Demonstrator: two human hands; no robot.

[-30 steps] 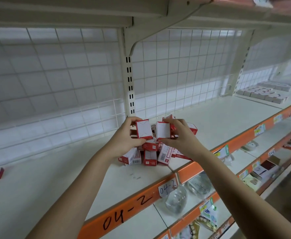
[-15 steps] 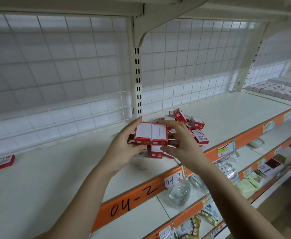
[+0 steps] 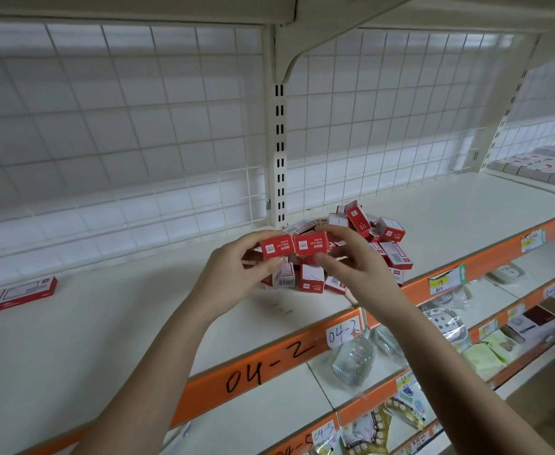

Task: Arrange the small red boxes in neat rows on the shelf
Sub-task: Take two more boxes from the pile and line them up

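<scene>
A loose heap of small red boxes [image 3: 361, 244] lies on the white shelf [image 3: 450, 221] in front of the upright post. Just above the heap's near side, my left hand [image 3: 236, 277] pinches one small red box [image 3: 276, 246] between thumb and fingers. My right hand [image 3: 358, 261] holds a second small red box [image 3: 312, 245] pressed side by side against the first, both with their red printed faces toward me. A short row of red boxes [image 3: 16, 295] lies flat at the far left of the shelf.
A wire grid back panel [image 3: 121, 133] closes off the rear. The orange shelf edge [image 3: 263, 369] bears the handwritten label 04-2. Lower shelves hold packaged goods and a glass jar [image 3: 353, 357]. Pale boxes [image 3: 539, 167] sit in rows at the far right.
Both hands have turned the two held boxes from their white faces to their red printed faces and brought them level, edge to edge. The view has shifted, with the pile now further right.
</scene>
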